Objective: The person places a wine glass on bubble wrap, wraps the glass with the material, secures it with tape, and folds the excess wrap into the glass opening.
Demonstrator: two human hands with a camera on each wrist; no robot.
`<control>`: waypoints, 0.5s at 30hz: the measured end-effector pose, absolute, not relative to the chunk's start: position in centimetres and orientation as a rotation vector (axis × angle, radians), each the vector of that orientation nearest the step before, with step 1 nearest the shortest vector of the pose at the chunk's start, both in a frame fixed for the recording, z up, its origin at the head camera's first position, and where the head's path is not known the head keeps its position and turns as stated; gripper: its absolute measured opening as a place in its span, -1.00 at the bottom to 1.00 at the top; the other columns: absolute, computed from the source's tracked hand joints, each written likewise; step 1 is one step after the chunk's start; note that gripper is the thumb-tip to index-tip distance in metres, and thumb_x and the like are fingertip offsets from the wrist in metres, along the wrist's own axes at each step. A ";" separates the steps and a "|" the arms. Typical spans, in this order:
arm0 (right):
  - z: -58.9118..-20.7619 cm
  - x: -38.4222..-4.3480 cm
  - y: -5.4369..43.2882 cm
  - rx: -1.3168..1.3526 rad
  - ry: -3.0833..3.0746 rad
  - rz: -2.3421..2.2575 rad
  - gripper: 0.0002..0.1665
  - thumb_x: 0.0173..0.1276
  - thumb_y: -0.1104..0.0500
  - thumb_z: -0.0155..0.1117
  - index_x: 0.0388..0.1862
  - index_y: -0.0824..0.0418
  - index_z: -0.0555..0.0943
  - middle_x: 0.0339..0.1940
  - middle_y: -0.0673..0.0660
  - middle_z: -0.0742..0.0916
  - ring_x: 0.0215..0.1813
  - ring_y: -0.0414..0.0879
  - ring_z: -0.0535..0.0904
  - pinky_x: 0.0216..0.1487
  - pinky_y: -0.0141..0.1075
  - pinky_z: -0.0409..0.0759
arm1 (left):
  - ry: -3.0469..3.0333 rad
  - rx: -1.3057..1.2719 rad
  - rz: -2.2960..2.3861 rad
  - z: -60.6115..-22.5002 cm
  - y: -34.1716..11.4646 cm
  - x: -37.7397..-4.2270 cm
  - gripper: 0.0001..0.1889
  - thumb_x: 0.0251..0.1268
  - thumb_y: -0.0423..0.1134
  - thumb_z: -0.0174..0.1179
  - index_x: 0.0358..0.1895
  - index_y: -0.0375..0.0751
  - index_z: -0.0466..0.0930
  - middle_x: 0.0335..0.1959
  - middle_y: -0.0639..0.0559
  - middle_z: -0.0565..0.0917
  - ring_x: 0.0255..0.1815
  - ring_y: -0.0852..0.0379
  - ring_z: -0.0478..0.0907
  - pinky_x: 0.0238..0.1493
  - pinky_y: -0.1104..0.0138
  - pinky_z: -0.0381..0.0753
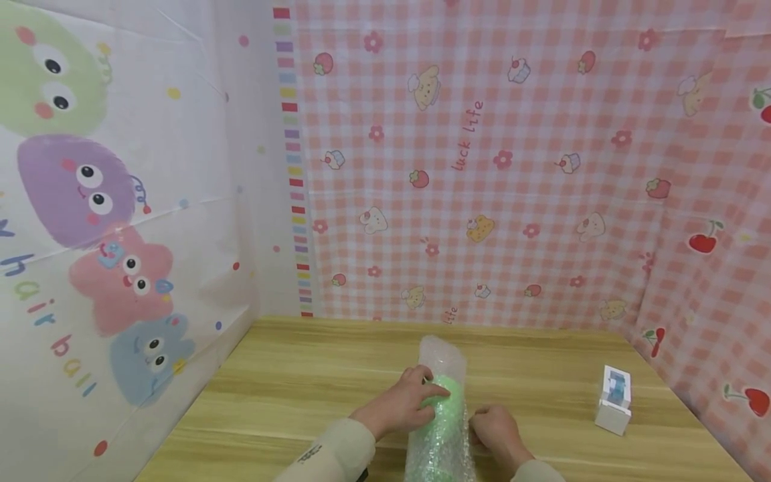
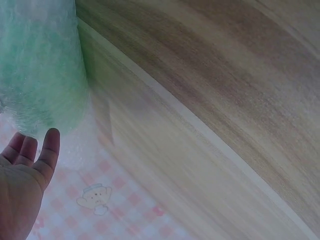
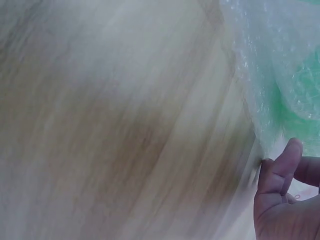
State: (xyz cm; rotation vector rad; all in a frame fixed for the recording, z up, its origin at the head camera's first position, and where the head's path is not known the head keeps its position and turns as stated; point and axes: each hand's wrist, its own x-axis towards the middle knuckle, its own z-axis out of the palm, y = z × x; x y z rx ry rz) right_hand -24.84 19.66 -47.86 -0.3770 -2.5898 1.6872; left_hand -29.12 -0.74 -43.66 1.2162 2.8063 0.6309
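Note:
A long green object [image 1: 448, 402] wrapped in clear bubble wrap [image 1: 442, 355] lies on the wooden table, running toward the near edge; the wrap blurs what the object is. My left hand [image 1: 402, 402] rests on the wrapped bundle from its left side, index finger extended across the top. In the left wrist view, the fingers of that hand [image 2: 25, 175] are fairly straight and touch the wrap. On the other side, my right hand [image 1: 496, 432] has curled fingers and pinches the wrap's right edge, as the thumb [image 3: 291, 150] in the right wrist view suggests.
A white tape dispenser [image 1: 614, 412] with a bluish roll of tape stands on the right part of the table [image 1: 301, 375]. Behind the table hangs a pink checked cloth [image 1: 458, 254], and a white cartoon-printed sheet [image 1: 211, 234] covers the left side.

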 end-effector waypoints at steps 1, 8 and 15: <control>-47.9 -24.8 19.6 -0.373 -2.588 1.688 -0.91 0.00 0.44 0.07 -0.60 0.35 0.51 -0.70 0.06 0.54 -0.63 -0.14 0.48 -0.60 -0.35 0.51 | 2.807 1.213 0.631 -43.7 -0.7 -29.1 -0.52 0.29 -0.24 0.04 0.28 0.12 0.57 0.20 0.03 0.33 0.09 0.18 0.23 0.05 0.36 0.44; -47.6 -24.4 19.5 -0.368 -2.620 1.659 -0.74 0.08 0.38 0.20 -0.76 0.26 0.49 -0.82 -0.01 0.47 -0.71 -0.19 0.39 -0.68 -0.43 0.38 | 2.808 1.208 0.619 -43.7 -0.7 -29.1 -0.52 0.31 -0.24 0.04 0.29 0.14 0.56 0.21 0.05 0.32 0.12 0.18 0.23 0.09 0.33 0.44; -47.7 -24.4 19.4 -0.388 -2.615 1.727 -0.65 -0.10 0.41 0.13 -0.88 0.09 0.31 -0.90 -0.06 0.40 -0.79 -0.26 0.23 -0.75 -0.48 0.20 | 2.813 1.225 0.624 -43.8 -0.8 -29.2 -0.53 0.31 -0.25 0.04 0.28 0.11 0.57 0.18 0.04 0.32 0.05 0.20 0.22 0.04 0.38 0.42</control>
